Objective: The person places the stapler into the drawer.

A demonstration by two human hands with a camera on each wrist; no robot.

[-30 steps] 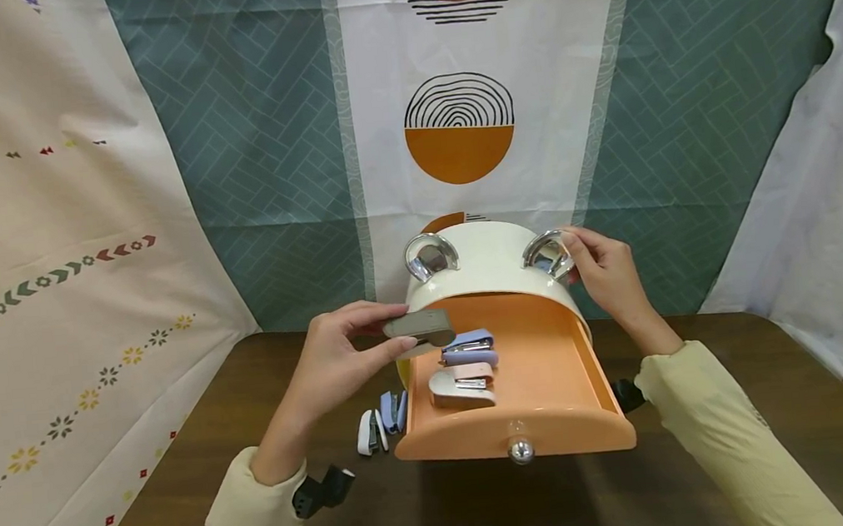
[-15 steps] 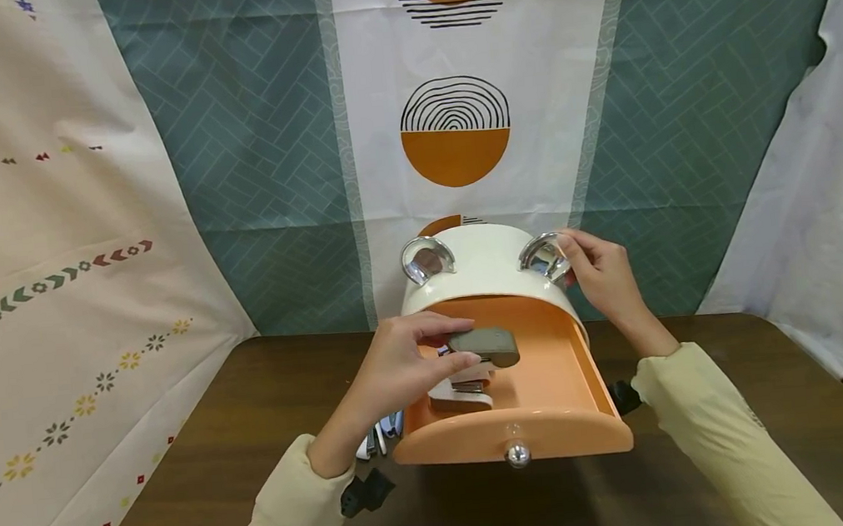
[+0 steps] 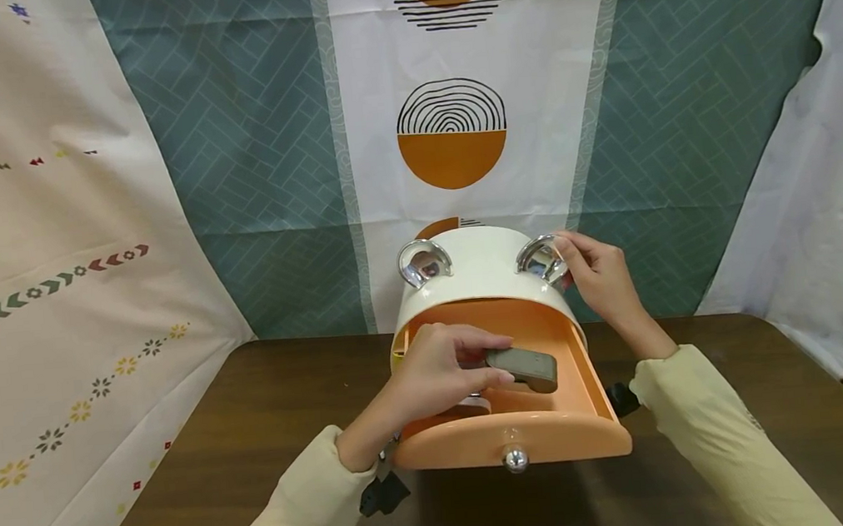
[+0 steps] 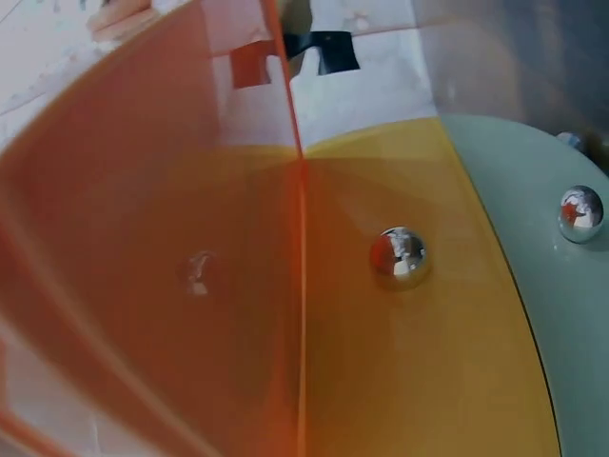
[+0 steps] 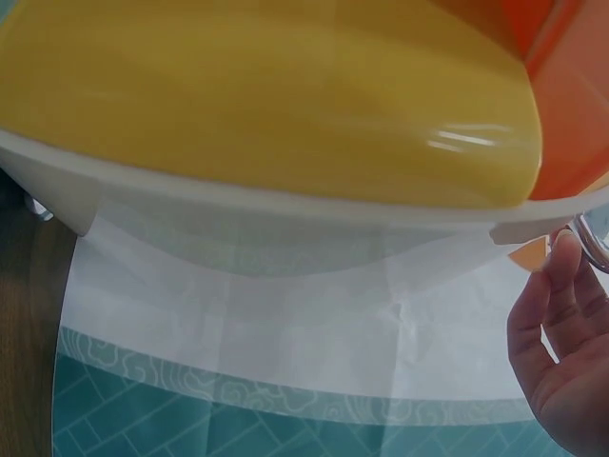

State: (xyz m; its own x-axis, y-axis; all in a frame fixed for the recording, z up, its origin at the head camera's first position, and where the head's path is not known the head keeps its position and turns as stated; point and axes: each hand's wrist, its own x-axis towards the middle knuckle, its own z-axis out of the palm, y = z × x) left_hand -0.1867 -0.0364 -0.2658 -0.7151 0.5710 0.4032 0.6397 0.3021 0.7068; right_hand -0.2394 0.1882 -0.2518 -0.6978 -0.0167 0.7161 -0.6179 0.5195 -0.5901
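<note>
My left hand (image 3: 434,370) pinches a small grey-green stapler (image 3: 527,367) between thumb and fingers, over the pulled-out orange drawer (image 3: 467,444). Part of a pale stapler (image 3: 473,406) shows in the drawer below that hand, which hides whatever else lies there. At the top right of the white cabinet (image 3: 482,270), my right hand (image 3: 607,284) grips a shiny silver ear (image 3: 544,259) with thumb and fingertips. The right wrist view shows the same hand (image 5: 576,352) beside the cabinet's white rim. Neither the left hand nor its stapler appears in the left wrist view.
A second silver ear (image 3: 424,263) sits on the cabinet's left. Below the orange drawer, the left wrist view shows a yellow drawer front (image 4: 419,352) and a pale green one (image 4: 533,219), each with a silver knob. Brown table (image 3: 242,446) surrounds the cabinet; patterned cloth hangs behind.
My left hand has carried the grey-green stapler rightward and slightly down, from the drawer's left edge to over its middle right. It now covers the staplers inside. The right hand keeps its grip.
</note>
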